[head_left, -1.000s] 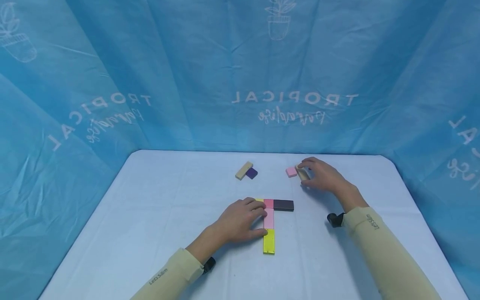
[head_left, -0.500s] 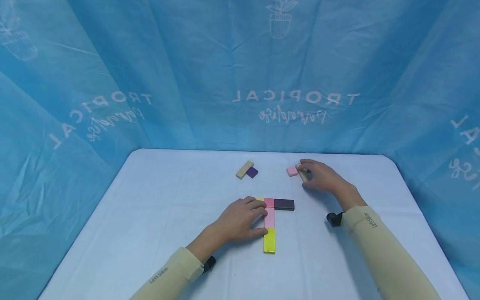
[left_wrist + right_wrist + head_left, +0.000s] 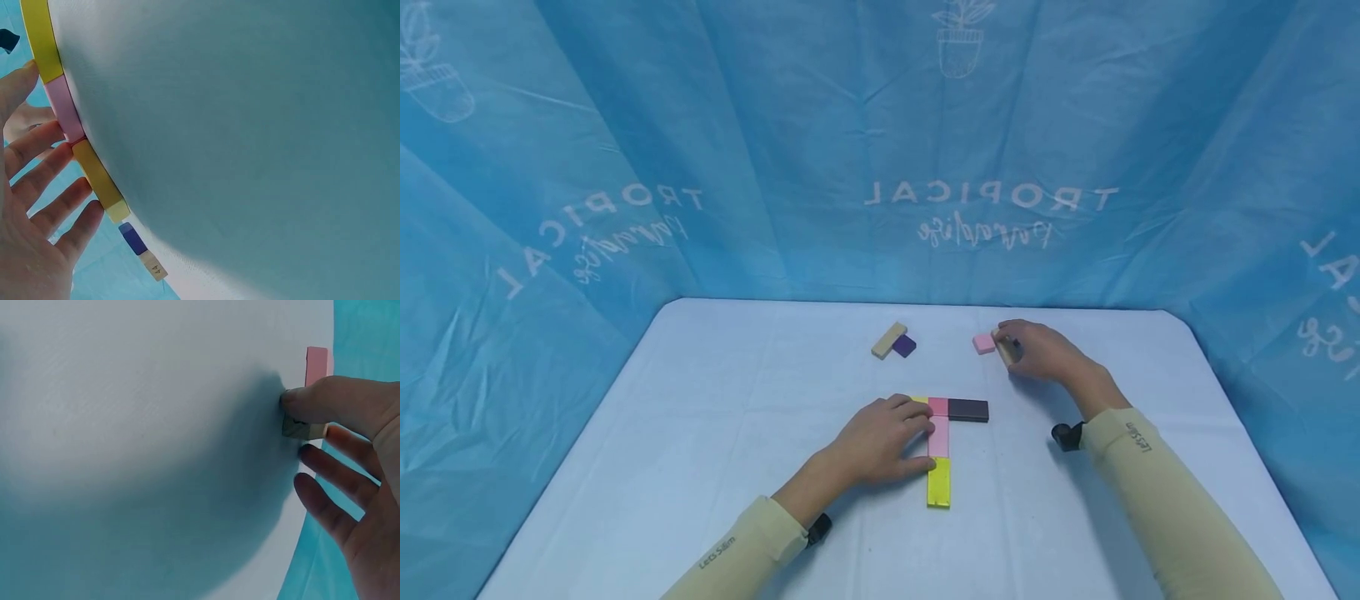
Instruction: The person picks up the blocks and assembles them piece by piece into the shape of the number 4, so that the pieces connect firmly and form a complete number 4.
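Observation:
My left hand rests its spread fingertips along a T-shaped row of flat blocks. A yellow block forms the left arm, partly covered by the fingers. At the junction sits a pinkish-red square, with a black block to its right. Below it run a light pink block and a bright yellow block; my left thumb touches near where these two meet. Farther back on the right, my right hand pinches a beige wooden block between thumb and fingers. A small pink block lies just left of it.
A beige block and a small purple block lie together at the back middle of the white table. Blue curtains hang behind the table and at both sides.
My right hand has shifted very slightly while keeping hold of the beige wooden block. The left hand and the T-shaped row have stayed where they were.

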`<state>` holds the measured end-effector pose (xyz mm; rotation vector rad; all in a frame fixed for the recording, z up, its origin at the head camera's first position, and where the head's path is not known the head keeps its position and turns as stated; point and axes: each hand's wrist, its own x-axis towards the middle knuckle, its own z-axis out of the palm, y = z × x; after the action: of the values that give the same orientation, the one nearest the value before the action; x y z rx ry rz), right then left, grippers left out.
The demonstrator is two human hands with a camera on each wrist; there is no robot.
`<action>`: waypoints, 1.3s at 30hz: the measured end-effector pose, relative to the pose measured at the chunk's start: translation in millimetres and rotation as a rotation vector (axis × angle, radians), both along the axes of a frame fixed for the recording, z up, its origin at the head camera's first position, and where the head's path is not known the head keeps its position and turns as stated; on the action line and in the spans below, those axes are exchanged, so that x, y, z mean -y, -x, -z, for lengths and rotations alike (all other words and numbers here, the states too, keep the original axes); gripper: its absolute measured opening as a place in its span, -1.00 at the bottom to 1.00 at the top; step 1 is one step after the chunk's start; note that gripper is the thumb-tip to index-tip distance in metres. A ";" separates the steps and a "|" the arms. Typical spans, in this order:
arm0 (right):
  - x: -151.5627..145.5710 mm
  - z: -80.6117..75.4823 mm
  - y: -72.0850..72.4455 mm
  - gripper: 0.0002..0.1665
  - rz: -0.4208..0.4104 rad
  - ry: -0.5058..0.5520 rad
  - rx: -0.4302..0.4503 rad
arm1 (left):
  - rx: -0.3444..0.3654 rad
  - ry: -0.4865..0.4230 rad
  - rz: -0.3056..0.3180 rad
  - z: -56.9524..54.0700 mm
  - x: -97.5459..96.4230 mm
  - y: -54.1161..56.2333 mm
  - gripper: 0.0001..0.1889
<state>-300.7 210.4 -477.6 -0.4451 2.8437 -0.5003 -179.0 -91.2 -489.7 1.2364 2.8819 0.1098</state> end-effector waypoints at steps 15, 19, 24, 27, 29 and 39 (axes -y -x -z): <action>5.6 0.6 -3.1 -0.35 -0.013 0.054 -0.029 | -0.009 -0.009 0.003 0.3 0.3 -0.1 -0.44; 8.0 -0.9 -4.7 -0.37 -0.006 0.062 -0.027 | -0.017 -0.011 -0.001 -1.4 -0.1 -0.7 -0.45; 8.8 -3.0 -6.9 -0.38 -0.009 0.056 -0.031 | -0.013 -0.007 -0.005 -2.2 -0.2 -1.3 -0.45; 9.5 -4.9 -7.8 -0.38 -0.021 0.052 -0.049 | -0.013 -0.011 -0.005 -2.2 -0.1 -1.4 -0.45; 10.2 -6.2 -8.3 -0.37 -0.026 0.054 -0.055 | -0.012 -0.014 -0.005 -2.2 0.0 -1.4 -0.45; 14.0 -9.7 -10.4 -0.34 -0.022 0.036 -0.063 | -0.003 -0.011 -0.006 -1.4 -0.6 -1.4 -0.45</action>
<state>-290.3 196.4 -467.9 -0.5071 2.8906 -0.5440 -177.7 -90.6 -488.3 1.2303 2.8923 0.1240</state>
